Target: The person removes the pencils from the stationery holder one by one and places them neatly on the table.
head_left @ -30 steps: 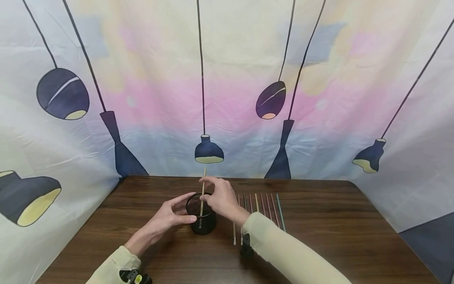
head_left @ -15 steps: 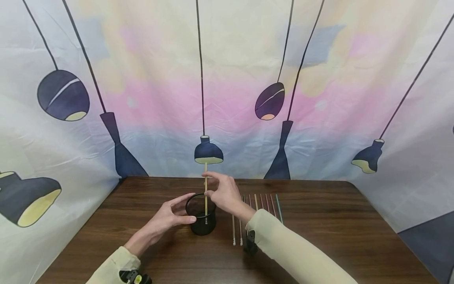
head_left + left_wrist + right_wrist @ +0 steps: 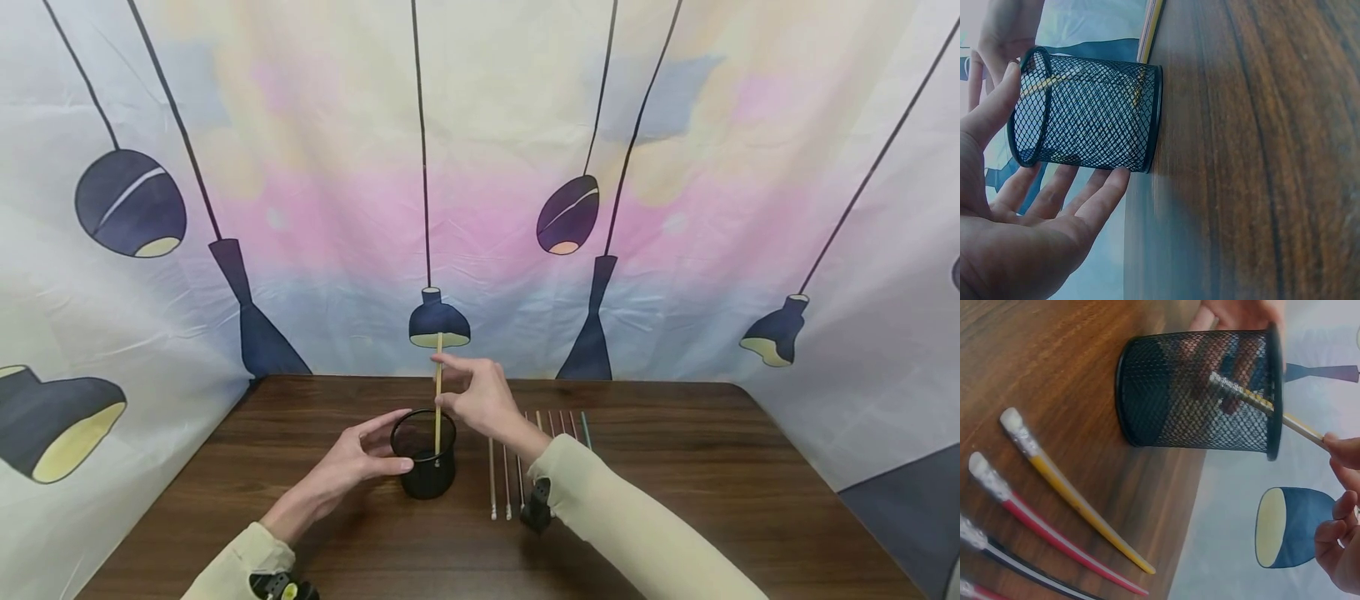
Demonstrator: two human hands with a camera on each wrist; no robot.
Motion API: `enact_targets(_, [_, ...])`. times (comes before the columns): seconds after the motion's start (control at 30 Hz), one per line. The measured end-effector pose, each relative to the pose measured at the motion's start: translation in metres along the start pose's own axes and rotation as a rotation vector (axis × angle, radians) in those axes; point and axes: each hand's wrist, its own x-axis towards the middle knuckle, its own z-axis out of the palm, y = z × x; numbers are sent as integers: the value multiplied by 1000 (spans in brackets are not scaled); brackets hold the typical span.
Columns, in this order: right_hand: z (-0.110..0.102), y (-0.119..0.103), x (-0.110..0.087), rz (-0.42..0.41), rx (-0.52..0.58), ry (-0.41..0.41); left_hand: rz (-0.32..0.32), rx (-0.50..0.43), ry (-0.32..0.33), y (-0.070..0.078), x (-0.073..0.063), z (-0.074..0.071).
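Observation:
A black mesh pencil cup (image 3: 429,482) stands upright on the table. My left hand (image 3: 352,458) holds it from the left; in the left wrist view the thumb is at the rim and the fingers lie along the opposite side of the mesh. Above the cup, my right hand (image 3: 483,402) pinches a yellow pencil (image 3: 438,392) between thumb and fingers. That pencil stands nearly upright, and its eraser end is inside the cup, seen through the mesh in the right wrist view, well clear of the bottom.
Right of the cup lies a row of several pencils (image 3: 492,483), partly hidden by the right forearm. Among them are a yellow pencil (image 3: 1085,506), a red pencil (image 3: 1060,540) and a teal pencil (image 3: 587,429). A printed curtain (image 3: 495,208) hangs behind the wooden table (image 3: 390,550).
My right hand has moved up and slightly right, raising the pencil within the cup and making it more upright. The left hand and cup have stayed almost in place.

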Motion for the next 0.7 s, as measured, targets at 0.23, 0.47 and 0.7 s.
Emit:
enact_targets(0.23, [-9,-5,3,-13,26,23,20,-17,-7,1,0,0])
enact_targets(0.47, [-21,-10,6,-39,65,37,7,5,8,0,-1,1])
enact_targets(0.7, [-36,-17,8,-60,93,71,-8,12,13,-1,1,0])
